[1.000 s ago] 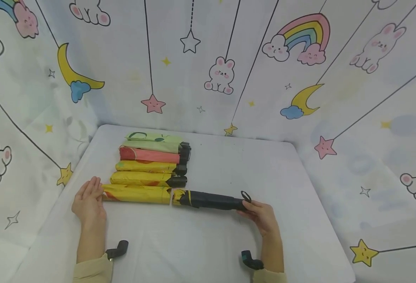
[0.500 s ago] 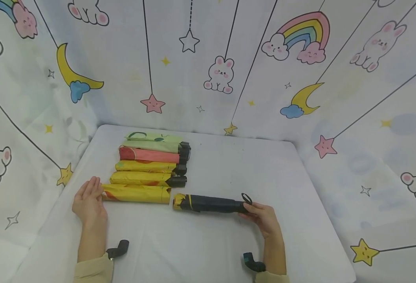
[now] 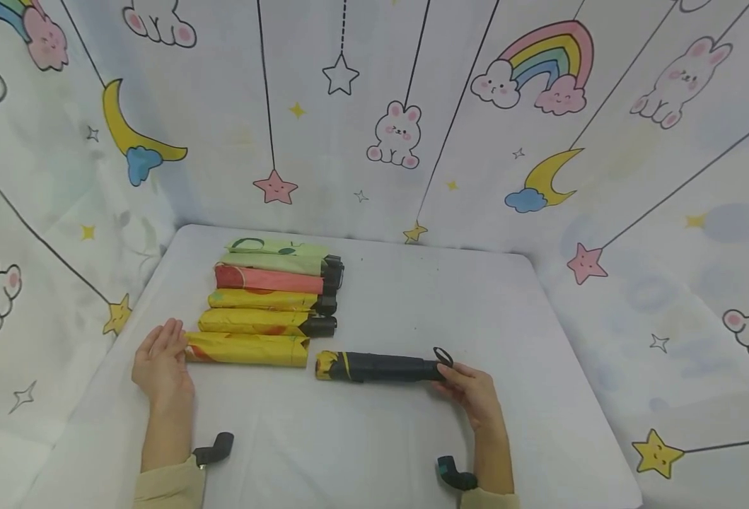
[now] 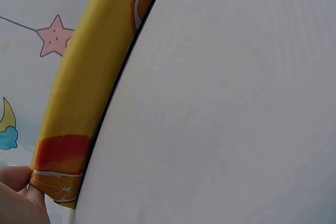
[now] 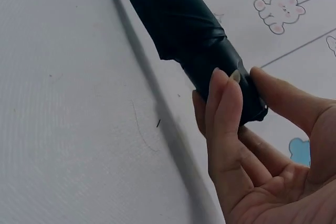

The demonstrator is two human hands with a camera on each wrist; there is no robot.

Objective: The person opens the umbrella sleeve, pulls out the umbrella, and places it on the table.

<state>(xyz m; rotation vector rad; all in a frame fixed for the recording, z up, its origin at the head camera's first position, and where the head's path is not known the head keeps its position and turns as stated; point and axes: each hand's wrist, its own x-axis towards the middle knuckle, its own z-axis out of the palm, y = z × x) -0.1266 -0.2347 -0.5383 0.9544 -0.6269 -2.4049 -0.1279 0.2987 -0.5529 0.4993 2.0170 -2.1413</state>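
My right hand grips the handle end of a black folded umbrella, thumb on one side and fingers on the other in the right wrist view. A small strap loop stands up at that end; yellow fabric shows at the other. To its left lies a yellow umbrella sleeve with orange-slice prints, a short gap between them. My left hand is at the sleeve's far-left end, its thumb and finger pinching the corner in the left wrist view.
Behind the sleeve lie several folded umbrellas in a row: yellow ones, a red one and a green one, black handles pointing right. They rest on a white table backed by a cartoon-printed curtain.
The black umbrella, its tip at the sleeve's mouth a second ago, has come away and moved slightly right and nearer the front. My left hand and the sleeve have hardly moved.
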